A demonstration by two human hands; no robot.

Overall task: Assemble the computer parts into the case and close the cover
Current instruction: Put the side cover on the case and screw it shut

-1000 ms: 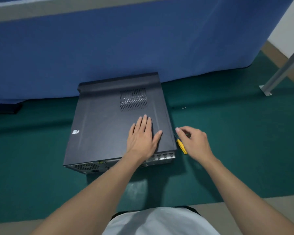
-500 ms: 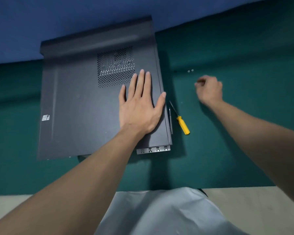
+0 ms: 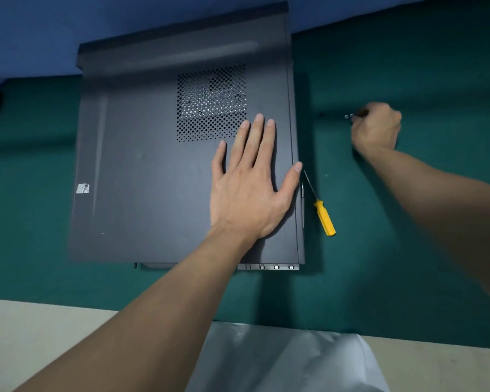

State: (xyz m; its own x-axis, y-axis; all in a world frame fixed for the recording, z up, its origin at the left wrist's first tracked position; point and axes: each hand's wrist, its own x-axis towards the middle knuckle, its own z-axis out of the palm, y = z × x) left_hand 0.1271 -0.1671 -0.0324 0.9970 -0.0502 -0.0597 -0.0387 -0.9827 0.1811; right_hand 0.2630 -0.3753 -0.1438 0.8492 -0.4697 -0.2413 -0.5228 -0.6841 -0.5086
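Two screws [image 3: 348,116]: lay on the desk [image 3: 408,250] beside the right grip [image 3: 376,128]; tiny, hard, likely to roll; best pinched by the head.
Cover [image 3: 159,171]: lay on the case [image 3: 266,266]; stiff, smooth sheet.
Left grip [image 3: 246,190]: spread flat on the cover.
Right grip: curled; contents could not be told.

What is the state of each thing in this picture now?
Side panel: lying on the computer case.
Left hand: flat on the panel, fingers straight.
Screws: loose on the green mat.
Right hand: fingers curled beside the screws; grip not visible.
Screwdriver: lying on the mat, not held.
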